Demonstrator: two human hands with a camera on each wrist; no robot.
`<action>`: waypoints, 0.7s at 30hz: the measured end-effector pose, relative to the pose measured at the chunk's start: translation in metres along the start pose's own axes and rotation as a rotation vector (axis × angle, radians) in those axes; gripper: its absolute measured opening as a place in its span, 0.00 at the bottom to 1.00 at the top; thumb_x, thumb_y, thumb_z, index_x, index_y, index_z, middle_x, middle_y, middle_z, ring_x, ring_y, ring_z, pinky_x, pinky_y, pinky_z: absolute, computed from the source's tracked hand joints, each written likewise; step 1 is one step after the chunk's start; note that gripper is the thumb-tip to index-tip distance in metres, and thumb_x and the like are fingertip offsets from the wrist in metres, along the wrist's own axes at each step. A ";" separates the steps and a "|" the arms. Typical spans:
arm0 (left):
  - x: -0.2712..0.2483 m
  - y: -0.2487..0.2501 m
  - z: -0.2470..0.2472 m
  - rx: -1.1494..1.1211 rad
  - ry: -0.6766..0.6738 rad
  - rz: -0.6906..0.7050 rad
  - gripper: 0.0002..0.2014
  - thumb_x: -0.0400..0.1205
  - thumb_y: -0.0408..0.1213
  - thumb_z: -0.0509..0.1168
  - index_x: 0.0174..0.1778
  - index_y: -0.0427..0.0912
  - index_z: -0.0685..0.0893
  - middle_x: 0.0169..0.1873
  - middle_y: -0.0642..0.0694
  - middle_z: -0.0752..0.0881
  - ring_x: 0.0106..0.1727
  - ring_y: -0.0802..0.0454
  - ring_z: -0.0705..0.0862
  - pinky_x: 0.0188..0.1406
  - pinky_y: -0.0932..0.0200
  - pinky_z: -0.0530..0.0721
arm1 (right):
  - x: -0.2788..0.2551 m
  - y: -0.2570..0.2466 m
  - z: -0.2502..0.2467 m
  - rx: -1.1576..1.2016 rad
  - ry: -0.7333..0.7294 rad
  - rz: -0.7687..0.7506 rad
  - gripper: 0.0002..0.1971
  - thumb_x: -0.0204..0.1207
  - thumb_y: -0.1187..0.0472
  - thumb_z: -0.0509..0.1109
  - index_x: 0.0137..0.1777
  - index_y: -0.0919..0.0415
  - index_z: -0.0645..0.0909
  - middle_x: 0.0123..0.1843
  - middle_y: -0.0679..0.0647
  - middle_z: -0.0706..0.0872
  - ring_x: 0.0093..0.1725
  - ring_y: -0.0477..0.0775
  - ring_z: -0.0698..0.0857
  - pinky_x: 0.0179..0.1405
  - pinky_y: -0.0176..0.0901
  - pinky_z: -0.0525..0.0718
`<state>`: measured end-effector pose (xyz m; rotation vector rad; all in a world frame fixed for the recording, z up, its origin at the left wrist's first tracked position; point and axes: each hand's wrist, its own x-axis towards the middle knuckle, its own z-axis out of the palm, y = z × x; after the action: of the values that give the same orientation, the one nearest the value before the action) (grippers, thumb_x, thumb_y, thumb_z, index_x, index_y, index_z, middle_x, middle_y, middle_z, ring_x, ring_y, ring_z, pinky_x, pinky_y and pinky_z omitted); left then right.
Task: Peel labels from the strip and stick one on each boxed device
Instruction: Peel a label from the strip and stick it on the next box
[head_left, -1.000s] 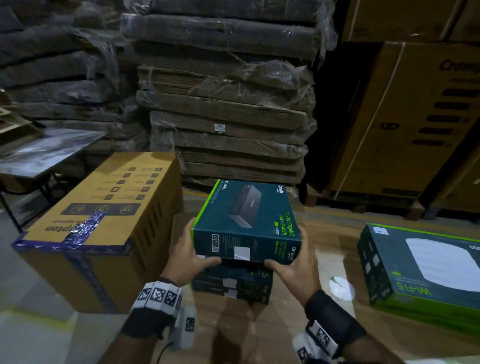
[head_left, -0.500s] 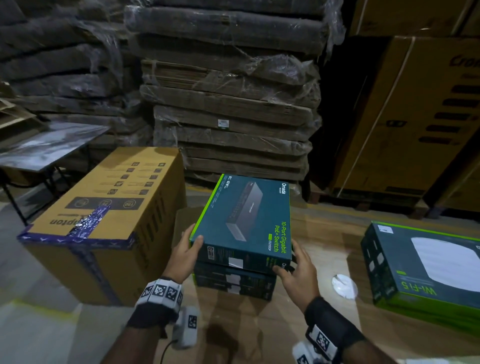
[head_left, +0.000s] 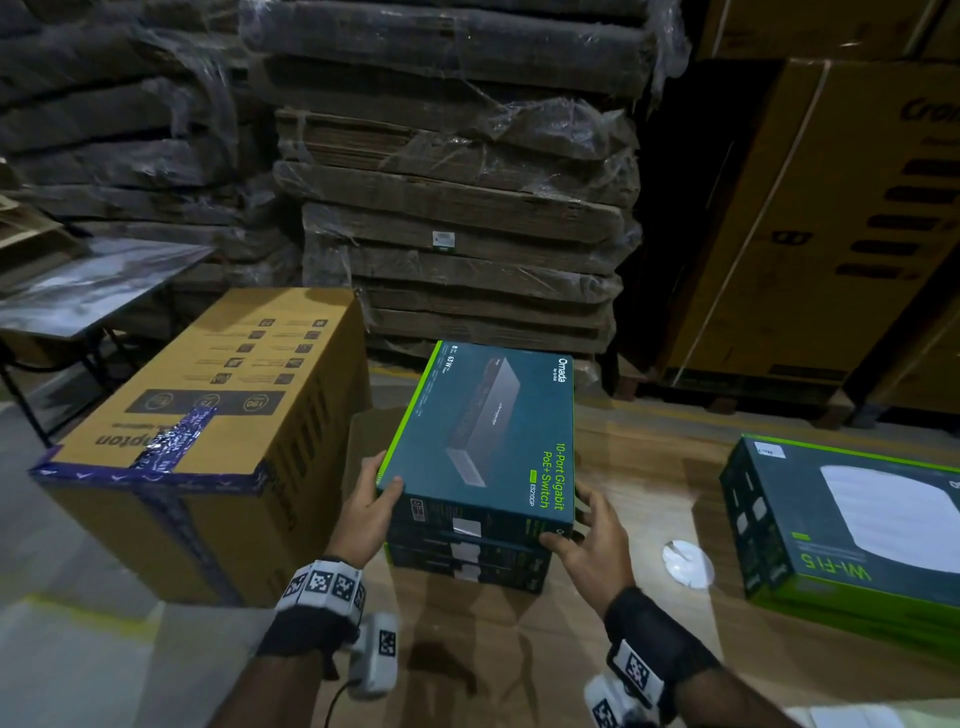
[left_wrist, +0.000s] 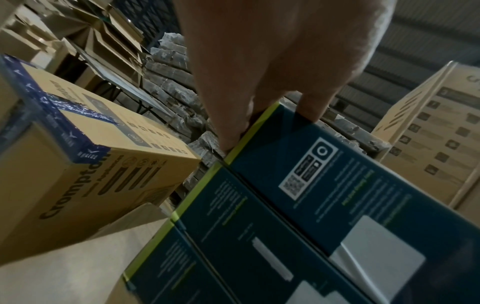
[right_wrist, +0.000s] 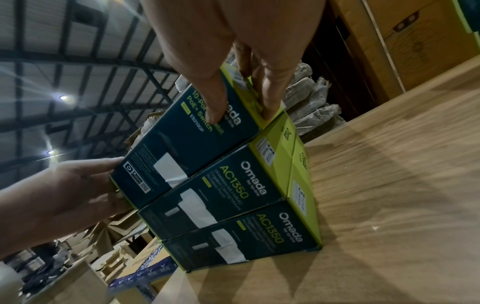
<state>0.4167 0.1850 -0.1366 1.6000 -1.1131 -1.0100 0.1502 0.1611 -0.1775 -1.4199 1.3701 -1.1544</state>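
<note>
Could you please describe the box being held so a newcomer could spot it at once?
On the wooden table, beside the big brown carton, is a stack of teal boxes. Both hands hold the top teal box, printed "10-Port Gigabit PoE+ Switch"; those beneath read AC1350.

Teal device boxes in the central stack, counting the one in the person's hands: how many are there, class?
3. The switch box on top, held by the left hand and right hand; two AC1350 boxes beneath it.
</note>
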 end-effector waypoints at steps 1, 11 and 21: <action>0.000 0.001 0.001 -0.005 0.001 0.001 0.15 0.87 0.41 0.56 0.69 0.60 0.67 0.54 0.56 0.82 0.54 0.57 0.83 0.55 0.51 0.81 | 0.001 0.002 0.000 -0.002 0.000 -0.004 0.33 0.61 0.80 0.79 0.66 0.61 0.73 0.63 0.54 0.81 0.60 0.54 0.82 0.46 0.22 0.81; -0.001 -0.001 0.001 -0.040 0.011 0.002 0.14 0.87 0.38 0.56 0.66 0.60 0.68 0.53 0.55 0.82 0.50 0.61 0.84 0.44 0.60 0.81 | 0.001 0.011 0.001 -0.123 0.012 -0.019 0.34 0.60 0.69 0.82 0.65 0.55 0.74 0.63 0.49 0.80 0.64 0.53 0.80 0.62 0.59 0.82; -0.005 0.004 0.005 -0.002 0.015 -0.003 0.14 0.87 0.39 0.54 0.68 0.58 0.66 0.49 0.59 0.80 0.46 0.66 0.81 0.38 0.67 0.77 | -0.001 0.010 0.000 -0.131 -0.005 -0.043 0.31 0.63 0.72 0.81 0.65 0.61 0.73 0.64 0.53 0.78 0.62 0.49 0.79 0.61 0.32 0.80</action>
<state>0.4097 0.1879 -0.1335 1.6054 -1.0997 -0.9995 0.1477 0.1613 -0.1876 -1.5502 1.4402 -1.1039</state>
